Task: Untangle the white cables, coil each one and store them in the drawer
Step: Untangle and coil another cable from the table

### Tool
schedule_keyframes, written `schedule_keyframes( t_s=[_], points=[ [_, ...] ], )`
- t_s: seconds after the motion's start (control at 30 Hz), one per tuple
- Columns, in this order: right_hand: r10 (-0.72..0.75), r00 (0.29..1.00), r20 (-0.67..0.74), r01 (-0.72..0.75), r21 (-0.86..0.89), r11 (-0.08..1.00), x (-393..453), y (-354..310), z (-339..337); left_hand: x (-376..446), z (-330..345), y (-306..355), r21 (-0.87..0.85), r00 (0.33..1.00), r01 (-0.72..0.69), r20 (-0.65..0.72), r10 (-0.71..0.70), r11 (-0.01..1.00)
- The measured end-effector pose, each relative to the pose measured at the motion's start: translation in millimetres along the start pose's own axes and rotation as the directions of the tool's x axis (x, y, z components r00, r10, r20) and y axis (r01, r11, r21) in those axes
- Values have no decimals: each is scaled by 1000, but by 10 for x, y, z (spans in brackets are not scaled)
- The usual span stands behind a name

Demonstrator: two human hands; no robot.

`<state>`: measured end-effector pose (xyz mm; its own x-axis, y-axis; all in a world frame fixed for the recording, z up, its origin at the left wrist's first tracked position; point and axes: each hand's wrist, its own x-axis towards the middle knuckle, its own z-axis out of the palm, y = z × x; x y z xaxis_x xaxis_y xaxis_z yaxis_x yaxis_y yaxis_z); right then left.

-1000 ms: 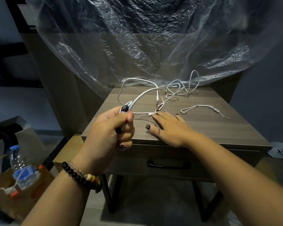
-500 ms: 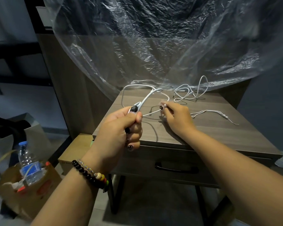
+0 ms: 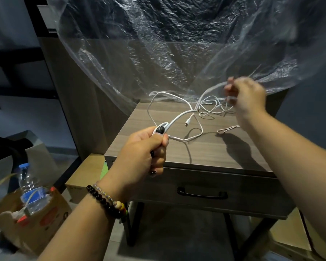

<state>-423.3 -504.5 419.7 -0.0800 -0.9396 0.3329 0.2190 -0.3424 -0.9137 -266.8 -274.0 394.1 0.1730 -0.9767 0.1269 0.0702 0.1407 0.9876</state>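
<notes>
Left hand (image 3: 139,153): fist curled round a doubled bight of one white cable (image 3: 179,117), thumb clamped on top; it seems to act as the anchor, low and near the front edge of the tabletop (image 3: 205,153), so the strand has a fixed end to be drawn from.
Right hand (image 3: 246,97): raised above the far right of the tabletop and blurred; its fingers look pinched on a strand (image 3: 214,87) that rises from the heap, probably to lift it clear of the others.
White cables (image 3: 211,108): a loose tangle at the back of the tabletop, just under the hanging plastic sheet (image 3: 158,53); one wide loop runs forward to the left hand, and a plug end (image 3: 188,121) lies free in the middle.
Separate piece (image 3: 228,129): a short folded strand lies apart, near the right forearm.
Drawer (image 3: 205,193): closed, handle untouched; nothing stored yet.
Stage: judged early, untangling under way, no coil made.
Risk: pulling upward may tighten a knot or drag the heap off the edge.
</notes>
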Motion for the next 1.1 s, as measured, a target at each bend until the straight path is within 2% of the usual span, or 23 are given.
schedule_keyframes(
  t_s=[0.07,0.13,0.17,0.2,0.3,0.4,0.43,0.5,0.57,0.63,0.67,0.73,0.8,0.87,0.93,0.97,1.03,1.1],
  points=[
    [78,995,62,-52,-346,937,-2,362,-157,-1,14,5,2,1000,0,5,0,1000],
    [119,986,115,-22,-623,782,-50,668,-341,-2,27,10,6,1000,0,9,0,1000],
    [109,984,138,21,-706,708,-82,742,-399,-3,32,10,8,1000,-1,9,1,1000],
    [90,983,162,62,-746,663,-108,764,-430,-5,32,8,8,1000,-2,9,2,1000],
    [29,951,307,224,-754,618,-177,718,-408,5,21,-11,-9,1000,-7,10,7,1000],
    [12,926,378,344,-855,387,-225,690,-352,2,-3,-3,-55,997,-66,24,67,996],
    [1,925,379,355,-867,350,-256,644,-328,-7,-13,11,-78,995,-92,30,94,993],
    [-69,885,460,447,-801,398,-329,556,-253,-33,-33,49,-134,991,-123,43,129,983],
    [-133,796,591,571,-658,491,-440,474,-105,-54,-50,70,-163,987,-143,54,153,976],
    [-77,762,643,581,-626,521,-536,466,52,-66,-64,73,-180,983,-163,54,175,970],
    [-20,764,645,574,-665,477,-559,499,108,-66,-70,72,-189,982,-170,52,183,967],
    [72,792,606,561,-770,305,-560,553,174,-68,-85,59,-196,981,-179,38,190,964],
    [60,844,533,508,-830,229,-509,540,183,-70,-98,46,-179,982,-175,32,184,968],
    [51,887,458,431,-863,265,-440,500,176,-71,-113,31,-147,985,-163,30,169,976],
    [123,917,379,326,-892,312,-339,492,149,-71,-130,16,-123,988,-146,25,150,982],
    [176,916,359,298,-906,299,-292,504,116,-72,-134,10,-114,990,-139,22,142,984],
    [226,895,386,320,-906,278,-225,542,24,-74,-135,7,-98,991,-132,16,134,986],
    [148,872,467,398,-851,342,-210,591,-58,-75,-133,3,-91,991,-133,8,134,987]
  ],
)
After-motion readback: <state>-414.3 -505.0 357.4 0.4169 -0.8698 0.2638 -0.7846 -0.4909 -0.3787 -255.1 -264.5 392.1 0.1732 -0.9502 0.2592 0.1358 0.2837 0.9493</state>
